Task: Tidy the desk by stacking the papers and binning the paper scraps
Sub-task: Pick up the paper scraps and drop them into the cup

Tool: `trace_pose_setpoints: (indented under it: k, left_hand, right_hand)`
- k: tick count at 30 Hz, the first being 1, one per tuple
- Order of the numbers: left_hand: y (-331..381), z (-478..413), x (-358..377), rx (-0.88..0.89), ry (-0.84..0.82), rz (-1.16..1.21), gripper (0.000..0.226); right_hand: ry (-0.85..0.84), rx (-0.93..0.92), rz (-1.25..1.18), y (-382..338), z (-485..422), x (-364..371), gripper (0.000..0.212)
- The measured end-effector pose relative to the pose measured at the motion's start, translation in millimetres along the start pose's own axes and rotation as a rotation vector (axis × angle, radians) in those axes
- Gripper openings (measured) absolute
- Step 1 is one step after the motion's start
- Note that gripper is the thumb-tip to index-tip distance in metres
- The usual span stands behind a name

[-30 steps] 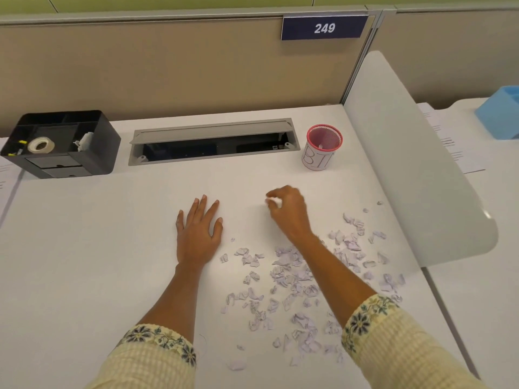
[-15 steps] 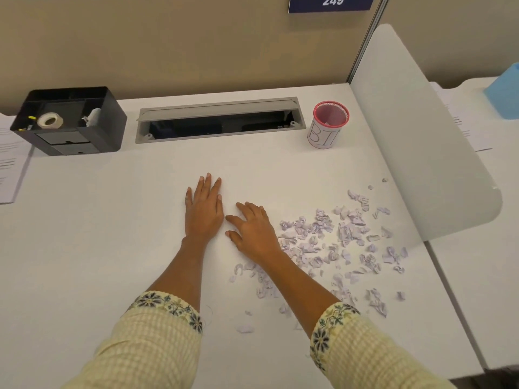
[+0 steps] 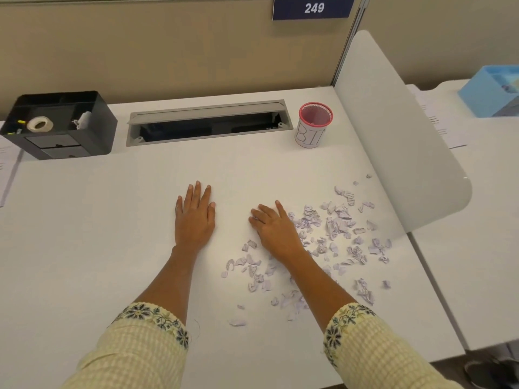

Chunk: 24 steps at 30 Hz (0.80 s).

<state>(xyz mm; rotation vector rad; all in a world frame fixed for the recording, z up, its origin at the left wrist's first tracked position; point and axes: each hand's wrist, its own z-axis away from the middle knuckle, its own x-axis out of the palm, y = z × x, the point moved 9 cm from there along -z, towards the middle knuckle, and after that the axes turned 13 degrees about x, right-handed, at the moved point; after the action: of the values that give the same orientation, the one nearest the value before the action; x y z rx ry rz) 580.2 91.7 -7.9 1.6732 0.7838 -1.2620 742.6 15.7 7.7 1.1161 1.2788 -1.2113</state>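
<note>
Several small crumpled paper scraps [image 3: 334,228] lie scattered over the right half of the white desk [image 3: 112,234]. My right hand [image 3: 273,227] lies flat on the desk at the left edge of the scraps, fingers straight, touching some of them. Palm down on bare desk to its left rests my left hand [image 3: 195,216], holding nothing. A small red mesh cup labelled BIN [image 3: 313,126] stands at the back right, well beyond both hands. Printed papers [image 3: 438,122] lie on the neighbouring desk to the right, and a sheet [image 3: 7,167] shows at the far left edge.
A black desk organiser [image 3: 60,123] with a tape roll sits at the back left. A grey cable slot [image 3: 207,122] runs along the back. A curved white divider panel [image 3: 393,130] borders the desk on the right. A blue box [image 3: 491,94] stands beyond it.
My right hand dropped from a raised, curled pose to flat on the desk, then slid right against the scraps, bunching them rightward. My left hand stayed flat.
</note>
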Motion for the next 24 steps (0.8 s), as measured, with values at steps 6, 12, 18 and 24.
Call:
trace_pose_setpoints:
  k: [6, 12, 18, 24]
  left_hand:
    - [1.0, 2.2, 1.1, -0.006, -0.009, -0.016, 0.05]
    - [5.6, 2.5, 1.6, -0.027, -0.038, -0.038, 0.052]
    - [44.0, -3.0, 9.2, 0.094, -0.078, -0.02, 0.054]
    - [74.5, -21.8, 16.8, 0.182, -0.126, 0.011, 0.058]
  right_hand:
    - [-0.172, 0.109, -0.077, 13.8, 6.5, 7.0, 0.044]
    - [-0.205, 0.058, -0.132, 26.2, 12.7, 6.2, 0.063]
    - [-0.158, 0.105, -0.17, 46.6, 17.3, -3.7, 0.058]
    - [-0.085, 0.177, -0.102, 54.7, 15.3, -9.6, 0.046]
